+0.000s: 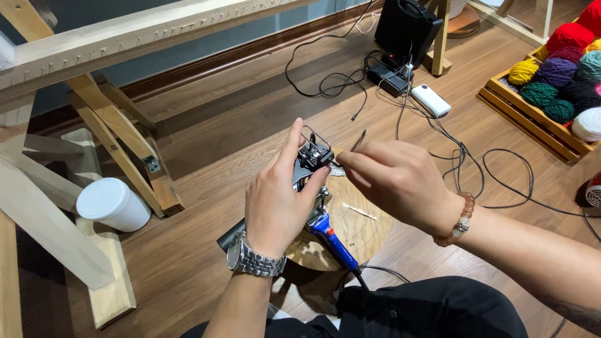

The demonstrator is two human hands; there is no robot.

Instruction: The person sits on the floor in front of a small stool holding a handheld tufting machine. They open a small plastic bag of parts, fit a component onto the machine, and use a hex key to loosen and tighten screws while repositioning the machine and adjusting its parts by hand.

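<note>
My left hand (pixel 275 203) grips the blue-handled black metal tufting gun (pixel 315 164) over the round wooden stool (pixel 363 235) while my right hand (pixel 394 181) pinches something thin at its tip, probably threading, needing steady aim

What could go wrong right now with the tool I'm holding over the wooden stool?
1. The right hand pinches something thin at the tool head; fingers so close to the mechanism might get nipped.
2. The blue-handled tool is steadied by the left hand only, so it may tip off the round stool.
3. Loose cables on the floor could snag.
</note>
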